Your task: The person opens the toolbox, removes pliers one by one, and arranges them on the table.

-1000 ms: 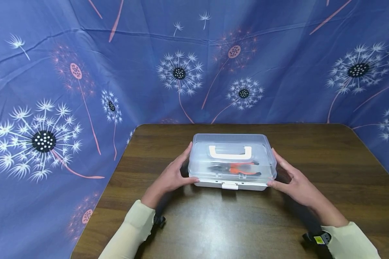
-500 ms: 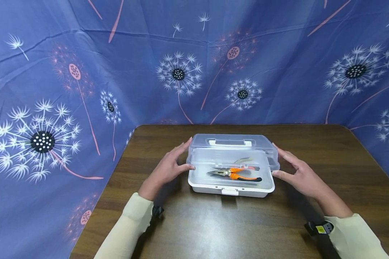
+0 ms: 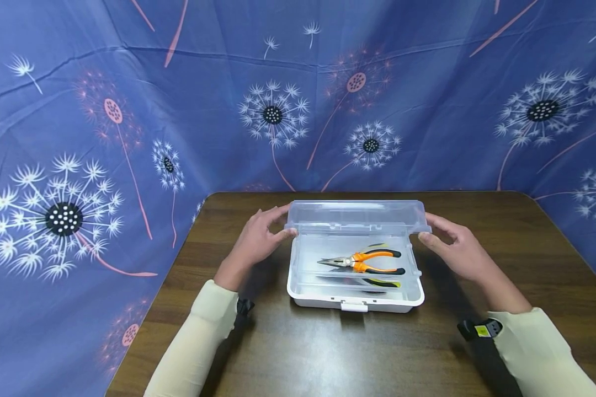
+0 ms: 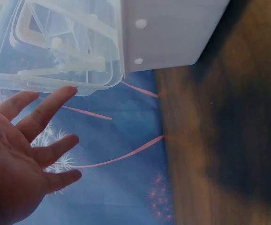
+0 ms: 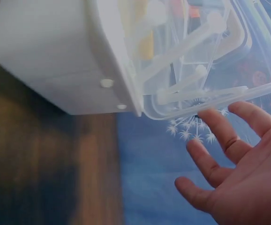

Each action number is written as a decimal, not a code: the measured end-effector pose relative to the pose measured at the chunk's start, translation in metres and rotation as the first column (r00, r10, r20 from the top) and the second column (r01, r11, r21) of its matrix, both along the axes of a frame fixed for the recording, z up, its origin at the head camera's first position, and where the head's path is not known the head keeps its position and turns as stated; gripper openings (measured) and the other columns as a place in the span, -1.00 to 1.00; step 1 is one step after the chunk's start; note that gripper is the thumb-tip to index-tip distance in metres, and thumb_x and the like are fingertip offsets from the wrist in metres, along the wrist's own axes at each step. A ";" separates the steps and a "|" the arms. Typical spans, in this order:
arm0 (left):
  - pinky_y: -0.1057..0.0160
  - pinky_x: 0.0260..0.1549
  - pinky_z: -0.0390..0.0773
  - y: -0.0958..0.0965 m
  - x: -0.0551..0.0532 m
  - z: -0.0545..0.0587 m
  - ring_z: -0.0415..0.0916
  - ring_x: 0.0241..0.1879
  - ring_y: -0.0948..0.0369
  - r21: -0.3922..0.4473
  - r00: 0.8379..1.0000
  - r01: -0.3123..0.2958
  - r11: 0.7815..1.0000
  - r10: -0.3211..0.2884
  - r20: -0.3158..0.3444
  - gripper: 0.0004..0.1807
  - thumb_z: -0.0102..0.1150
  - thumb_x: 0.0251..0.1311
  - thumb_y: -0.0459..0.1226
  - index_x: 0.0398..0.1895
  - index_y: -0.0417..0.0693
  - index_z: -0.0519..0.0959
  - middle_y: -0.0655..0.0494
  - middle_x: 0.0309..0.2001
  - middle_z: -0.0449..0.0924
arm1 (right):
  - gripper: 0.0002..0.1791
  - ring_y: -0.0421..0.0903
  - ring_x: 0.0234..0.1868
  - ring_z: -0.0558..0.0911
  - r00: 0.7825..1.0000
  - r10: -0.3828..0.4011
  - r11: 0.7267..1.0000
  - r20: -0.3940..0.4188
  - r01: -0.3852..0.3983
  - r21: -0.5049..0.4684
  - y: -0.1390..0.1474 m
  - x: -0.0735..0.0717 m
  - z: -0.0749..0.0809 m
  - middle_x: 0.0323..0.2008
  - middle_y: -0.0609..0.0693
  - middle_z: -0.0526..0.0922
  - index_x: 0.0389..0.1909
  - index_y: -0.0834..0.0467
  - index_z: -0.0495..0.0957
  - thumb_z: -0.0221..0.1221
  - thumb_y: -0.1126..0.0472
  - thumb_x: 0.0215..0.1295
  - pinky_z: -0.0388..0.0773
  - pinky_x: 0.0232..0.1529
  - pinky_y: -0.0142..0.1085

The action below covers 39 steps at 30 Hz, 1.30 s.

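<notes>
Lid (image 3: 357,214) tips farther back than half a second ago, baring orange-handled pliers (image 3: 381,271) inside | left hand (image 3: 255,241) and right hand (image 3: 456,251) touch its left and right ends — fingers loosely spread, unclenched; thumbs at the near edge, apparently to raise both sides evenly | white box (image 3: 323,302) sits toward the table's (image 3: 303,353) far side

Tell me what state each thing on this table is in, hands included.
Box: upright, open
Lid: raised, tilted
Latch: undone
Orange-handled pliers: lying flat, handles spread
Yellow-and-black tool: partly hidden
Left hand: touching the lid, fingers spread
Right hand: touching the lid, fingers spread
</notes>
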<state>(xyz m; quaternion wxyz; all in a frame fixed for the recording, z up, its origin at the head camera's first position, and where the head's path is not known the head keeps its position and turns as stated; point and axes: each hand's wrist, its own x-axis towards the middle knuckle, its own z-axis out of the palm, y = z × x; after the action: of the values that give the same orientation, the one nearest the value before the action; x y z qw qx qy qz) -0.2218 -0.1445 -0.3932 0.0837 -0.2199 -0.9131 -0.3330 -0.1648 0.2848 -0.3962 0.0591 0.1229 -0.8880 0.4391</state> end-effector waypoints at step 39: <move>-0.43 0.40 -0.37 0.005 -0.053 -0.061 -0.48 0.61 -0.14 -0.084 0.987 0.024 0.996 -0.010 0.163 -0.37 -0.32 0.65 0.08 0.69 0.28 0.00 -0.04 0.67 -0.44 | -0.35 0.42 0.54 0.03 0.998 0.046 0.998 -0.032 -0.045 0.037 -0.002 -0.069 -0.052 0.58 0.35 0.03 0.62 0.16 0.11 0.03 0.18 0.63 0.04 0.33 0.48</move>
<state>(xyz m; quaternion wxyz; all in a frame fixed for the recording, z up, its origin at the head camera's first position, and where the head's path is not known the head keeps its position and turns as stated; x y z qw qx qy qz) -0.2751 -0.1391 -0.4539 -0.0031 -0.2031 -0.9284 -0.3111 -0.2337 0.2827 -0.4480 0.0615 0.1515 -0.8918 0.4219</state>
